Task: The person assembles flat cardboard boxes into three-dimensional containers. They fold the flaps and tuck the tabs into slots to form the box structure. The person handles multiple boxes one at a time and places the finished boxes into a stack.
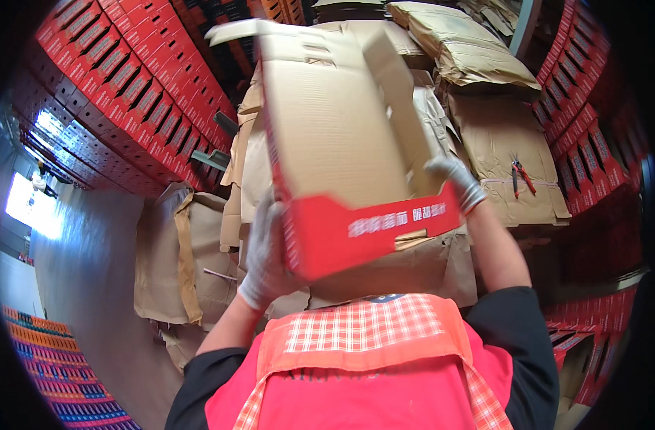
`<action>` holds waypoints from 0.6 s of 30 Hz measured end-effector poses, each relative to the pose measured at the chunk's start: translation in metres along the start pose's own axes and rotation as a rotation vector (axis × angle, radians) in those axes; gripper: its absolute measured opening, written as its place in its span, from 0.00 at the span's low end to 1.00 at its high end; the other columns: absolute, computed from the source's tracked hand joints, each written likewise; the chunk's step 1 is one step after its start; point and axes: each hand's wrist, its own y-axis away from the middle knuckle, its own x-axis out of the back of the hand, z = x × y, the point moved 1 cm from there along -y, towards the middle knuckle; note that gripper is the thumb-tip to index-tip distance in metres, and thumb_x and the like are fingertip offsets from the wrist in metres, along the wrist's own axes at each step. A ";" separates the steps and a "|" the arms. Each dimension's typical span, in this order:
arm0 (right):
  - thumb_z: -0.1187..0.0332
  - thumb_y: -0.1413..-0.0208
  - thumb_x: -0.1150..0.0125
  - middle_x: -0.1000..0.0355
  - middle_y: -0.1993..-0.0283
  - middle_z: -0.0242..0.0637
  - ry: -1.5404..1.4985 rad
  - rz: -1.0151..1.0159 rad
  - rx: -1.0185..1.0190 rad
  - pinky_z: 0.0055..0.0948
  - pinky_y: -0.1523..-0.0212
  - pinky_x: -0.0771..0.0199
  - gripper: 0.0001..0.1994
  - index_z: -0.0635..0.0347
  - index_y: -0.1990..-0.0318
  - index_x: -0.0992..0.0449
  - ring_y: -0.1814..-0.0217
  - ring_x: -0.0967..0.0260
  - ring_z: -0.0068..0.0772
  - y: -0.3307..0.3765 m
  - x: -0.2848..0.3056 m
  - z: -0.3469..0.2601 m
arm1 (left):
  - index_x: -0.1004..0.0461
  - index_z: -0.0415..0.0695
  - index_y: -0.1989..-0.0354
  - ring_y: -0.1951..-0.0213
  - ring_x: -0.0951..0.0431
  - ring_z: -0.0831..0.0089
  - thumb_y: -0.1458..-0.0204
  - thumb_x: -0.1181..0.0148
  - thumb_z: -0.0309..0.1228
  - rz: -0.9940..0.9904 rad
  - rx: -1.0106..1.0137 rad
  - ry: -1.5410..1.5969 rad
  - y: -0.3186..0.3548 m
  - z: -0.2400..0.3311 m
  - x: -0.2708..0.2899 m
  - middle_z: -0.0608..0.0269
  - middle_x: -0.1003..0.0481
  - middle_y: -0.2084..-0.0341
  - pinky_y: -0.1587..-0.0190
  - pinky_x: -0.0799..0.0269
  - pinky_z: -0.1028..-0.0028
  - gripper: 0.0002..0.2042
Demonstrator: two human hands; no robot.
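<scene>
An open cardboard box (338, 132), red outside and plain brown inside, is held up in front of me, tilted and slightly blurred. My left hand (265, 254), in a pale work glove, is closed on the box's left side near its front corner. At the right front corner my gloved right hand (458, 183) grips the wall, fingers over the rim. No contents show inside the box. Its far end has a raised flap (234, 31) at the left. Underneath are paper-wrapped bundles (384, 278), partly hidden by the box.
Red-handled pruning shears (521, 175) lie on a strapped brown paper bundle (503, 143) at the right. Red boxes (137, 79) are stacked high at the left, with more red boxes (585, 158) at the right. Colourful stacks (62, 365) stand at the lower left beside grey floor (91, 251).
</scene>
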 end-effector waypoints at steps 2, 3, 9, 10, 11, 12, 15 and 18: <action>0.58 0.44 0.39 0.20 0.57 0.46 0.746 0.012 -0.205 0.38 0.52 0.25 0.17 0.64 0.56 0.20 0.55 0.23 0.44 -0.011 -0.006 0.071 | 0.35 0.35 0.40 0.44 0.32 0.38 0.64 0.25 0.44 -0.034 -0.132 -0.077 -0.046 0.021 -0.012 0.35 0.34 0.44 0.41 0.35 0.52 0.43; 0.56 0.43 0.40 0.20 0.54 0.45 1.292 -0.093 -0.359 0.39 0.50 0.26 0.19 0.62 0.54 0.19 0.52 0.24 0.47 -0.014 -0.005 0.088 | 0.34 0.34 0.40 0.45 0.31 0.39 0.67 0.25 0.44 -0.106 -0.301 -0.094 -0.069 0.033 -0.028 0.37 0.34 0.44 0.40 0.36 0.52 0.43; 0.68 0.30 0.55 0.23 0.58 0.37 0.115 -0.133 0.761 0.24 0.51 0.24 0.13 0.63 0.48 0.26 0.57 0.27 0.22 0.002 -0.025 -0.051 | 0.31 0.35 0.43 0.52 0.27 0.42 0.68 0.23 0.48 0.162 -0.374 0.146 -0.125 0.071 -0.098 0.41 0.28 0.50 0.46 0.29 0.54 0.43; 0.68 0.30 0.55 0.24 0.61 0.34 0.296 0.277 0.949 0.23 0.55 0.25 0.12 0.63 0.48 0.26 0.61 0.29 0.19 0.027 -0.038 -0.072 | 0.33 0.34 0.41 0.52 0.26 0.43 0.67 0.23 0.48 0.206 -0.338 0.201 -0.126 0.072 -0.104 0.41 0.28 0.51 0.47 0.28 0.55 0.45; 0.66 0.31 0.52 0.25 0.61 0.32 0.276 0.263 0.999 0.24 0.54 0.25 0.13 0.63 0.46 0.28 0.60 0.28 0.23 0.045 -0.057 -0.090 | 0.35 0.32 0.40 0.53 0.26 0.44 0.66 0.23 0.49 0.211 -0.294 0.232 -0.126 0.072 -0.110 0.41 0.28 0.52 0.49 0.28 0.56 0.46; 0.66 0.32 0.50 0.25 0.59 0.33 0.223 0.132 0.908 0.26 0.51 0.26 0.15 0.62 0.44 0.30 0.59 0.28 0.24 0.058 -0.080 -0.098 | 0.37 0.31 0.39 0.53 0.26 0.45 0.65 0.23 0.49 0.255 -0.260 0.284 -0.126 0.072 -0.114 0.41 0.28 0.52 0.50 0.27 0.57 0.48; 0.65 0.48 0.30 0.28 0.63 0.35 1.357 -0.085 0.972 0.29 0.53 0.26 0.24 0.63 0.45 0.30 0.61 0.30 0.25 0.086 -0.127 -0.121 | 0.48 0.33 0.32 0.52 0.25 0.44 0.66 0.23 0.49 0.376 -0.265 0.419 -0.125 0.073 -0.122 0.41 0.30 0.48 0.50 0.27 0.56 0.56; 0.63 0.56 0.29 0.27 0.68 0.41 1.203 -0.148 0.536 0.35 0.63 0.27 0.17 0.61 0.61 0.27 0.67 0.29 0.38 0.079 -0.139 -0.129 | 0.60 0.38 0.27 0.40 0.35 0.43 0.74 0.20 0.51 0.480 -0.218 0.267 -0.120 0.073 -0.129 0.41 0.45 0.35 0.41 0.37 0.52 0.67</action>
